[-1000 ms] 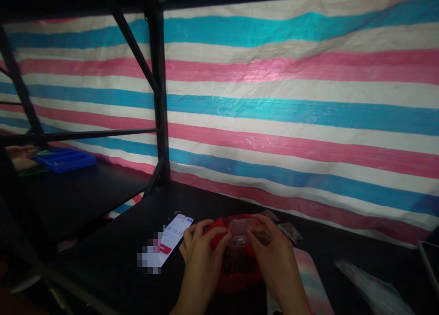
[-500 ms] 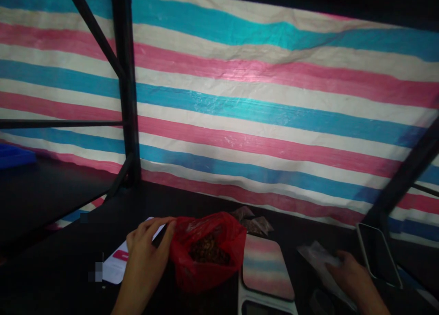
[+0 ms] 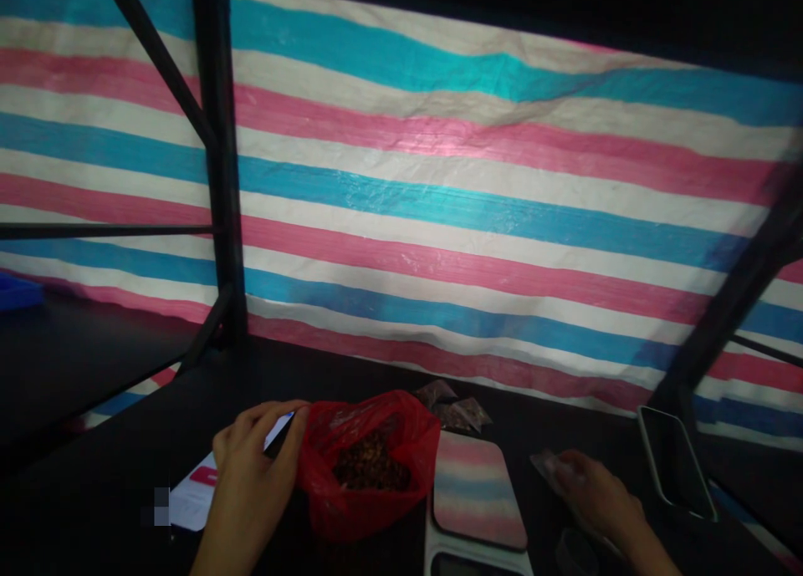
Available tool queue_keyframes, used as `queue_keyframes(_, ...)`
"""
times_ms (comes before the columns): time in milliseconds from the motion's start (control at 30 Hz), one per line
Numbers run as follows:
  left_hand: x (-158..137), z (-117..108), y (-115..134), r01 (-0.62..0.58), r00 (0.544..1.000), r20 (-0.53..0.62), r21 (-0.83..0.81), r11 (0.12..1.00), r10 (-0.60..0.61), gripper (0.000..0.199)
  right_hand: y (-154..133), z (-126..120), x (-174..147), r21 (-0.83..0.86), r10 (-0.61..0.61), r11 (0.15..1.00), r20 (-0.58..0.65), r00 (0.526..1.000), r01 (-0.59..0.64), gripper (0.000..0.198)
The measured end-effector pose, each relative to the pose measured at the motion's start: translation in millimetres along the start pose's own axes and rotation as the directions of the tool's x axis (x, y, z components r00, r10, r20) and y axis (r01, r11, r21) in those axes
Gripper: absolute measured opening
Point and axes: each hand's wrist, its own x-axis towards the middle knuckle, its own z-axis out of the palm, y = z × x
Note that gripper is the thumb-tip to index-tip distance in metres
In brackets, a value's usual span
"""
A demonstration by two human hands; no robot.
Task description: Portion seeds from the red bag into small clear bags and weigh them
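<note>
My left hand (image 3: 254,467) pinches the left rim of a red plastic bag (image 3: 370,522) between thumb and fingertips. The bag's mouth gapes, showing a heap of small brown dried pieces (image 3: 373,463) whose kind I cannot make out. Over on the right, my right hand (image 3: 595,496) has its fingers closed on a clear plastic bag (image 3: 545,467) lying on the dark table; the hand covers much of it. Between the two hands stands a white digital scale (image 3: 480,492), its shiny plate reflecting the striped sheet.
Several small filled clear packets (image 3: 461,413) lie behind the scale. A phone (image 3: 676,463) rests at the right, and a white sheet with a pink patch (image 3: 194,492) lies left. A small dark round object (image 3: 575,551) sits near my right wrist. Black frame posts (image 3: 222,183) stand before striped sheeting.
My right hand has shifted left and forward along the clear plastic bag, covering more of it. My left hand stays at the red bag's rim. The view has turned slightly right.
</note>
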Motion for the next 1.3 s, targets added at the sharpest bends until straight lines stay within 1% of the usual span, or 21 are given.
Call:
queue_keyframes(67, 0, 1, -2, -0.030, 1.000, -0.003, 0.011, 0.999, 0.030, 0.039, -12, -4, 1, -0.018, 0.006, 1.000, 0.005, 1.000, -0.006, 0.033)
queue_keyframes(133, -1, 1, -2, -0.082, 0.996, -0.027, 0.039, 0.996, 0.083, 0.037, -34, -3, 2, -0.020, -0.024, 1.000, 0.005, 1.000, 0.024, 0.038)
queue_keyframes(267, -6, 0, 11, -0.234, 0.962, -0.111, 0.121, 0.965, 0.248, 0.031, -94, 17, -4, 0.084, -0.217, 0.973, 0.032, 0.976, 0.214, 0.030)
queue_keyframes(333, -11, -3, 21, -0.287, 0.944, -0.124, 0.153, 0.946, 0.306, 0.027, -119, 28, -9, 0.143, -0.273, 0.953, 0.017, 0.962, 0.268, 0.027)
queue_keyframes(400, -16, -7, 31, -0.333, 0.932, -0.097, 0.159, 0.930, 0.350, 0.023, -135, 34, -12, 0.200, -0.263, 0.945, -0.001, 0.965, 0.258, 0.022)
queue_keyframes(467, -21, -11, 37, -0.381, 0.917, -0.069, 0.144, 0.913, 0.394, 0.019, -141, 32, -11, 0.271, -0.210, 0.941, -0.005, 0.978, 0.203, 0.020)
queue_keyframes(567, -25, -14, 42, -0.416, 0.904, -0.072, 0.077, 0.906, 0.421, 0.016, -143, 19, -8, 0.419, -0.126, 0.900, -0.006, 0.992, 0.117, 0.026)
queue_keyframes(633, -28, -14, 47, -0.413, 0.910, -0.040, -0.033, 0.910, 0.412, 0.015, -148, 5, -12, 0.527, -0.107, 0.844, -0.017, 0.994, 0.100, 0.036)
queue_keyframes(667, -30, -14, 51, -0.392, 0.917, 0.025, -0.115, 0.913, 0.397, 0.015, -152, -2, -18, 0.569, -0.110, 0.815, -0.027, 0.994, 0.106, 0.042)
queue_keyframes(700, -31, -13, 56, -0.346, 0.918, 0.125, -0.209, 0.915, 0.376, 0.016, -158, -9, -26, 0.615, -0.118, 0.780, -0.034, 0.992, 0.114, 0.047)
queue_keyframes(767, -35, -10, 69, -0.148, 0.884, 0.361, -0.387, 0.910, 0.297, 0.017, -174, -20, -49, 0.709, -0.154, 0.693, -0.035, 0.987, 0.133, 0.051)
queue_keyframes(800, -36, -8, 76, -0.014, 0.862, 0.447, -0.453, 0.891, 0.241, 0.019, -184, -24, -62, 0.820, -0.187, 0.560, -0.014, 0.982, 0.118, 0.050)
queue_keyframes(833, -37, -6, 82, 0.124, 0.844, 0.506, -0.504, 0.855, 0.176, 0.022, -195, -26, -76, 0.892, -0.250, 0.444, 0.031, 0.968, 0.087, 0.049)
queue_keyframes(867, -38, -4, 88, 0.248, 0.832, 0.543, -0.546, 0.800, 0.112, 0.026, -204, -27, -90, 0.933, -0.315, 0.358, 0.072, 0.946, 0.048, 0.046)
queue_keyframes(900, -38, -3, 92, 0.345, 0.828, 0.558, -0.585, 0.734, 0.055, 0.029, -213, -27, -101, 0.952, -0.382, 0.307, 0.113, 0.917, 0.011, 0.043)
queue_keyframes(967, -36, -1, 95, 0.455, 0.825, 0.565, -0.649, 0.610, -0.014, 0.032, -227, -26, -119, 0.964, -0.461, 0.261, 0.177, 0.869, -0.058, 0.038)
queue_keyframes(1033, -32, -1, 94, 0.492, 0.824, 0.566, -0.687, 0.535, -0.030, 0.035, -233, -25, -126, 0.963, -0.508, 0.235, 0.236, 0.828, -0.131, 0.037)
queue_keyframes(1133, -26, -5, 88, 0.510, 0.803, 0.595, -0.681, 0.525, -0.009, 0.042, -233, -26, -127, 0.949, -0.536, 0.210, 0.313, 0.784, -0.235, 0.036)
queue_keyframes(1200, -24, -9, 84, 0.483, 0.799, 0.601, -0.665, 0.570, 0.025, 0.043, -232, -28, -127, 0.938, -0.528, 0.217, 0.345, 0.776, -0.270, 0.033)
queue_keyframes(1233, -23, -11, 83, 0.451, 0.801, 0.597, -0.651, 0.611, 0.045, 0.041, -232, -29, -128, 0.936, -0.517, 0.226, 0.351, 0.781, -0.271, 0.032)
queue_keyframes(1300, -24, -14, 83, 0.345, 0.809, 0.581, -0.587, 0.733, 0.085, 0.038, -232, -29, -131, 0.932, -0.478, 0.260, 0.351, 0.806, -0.252, 0.029)
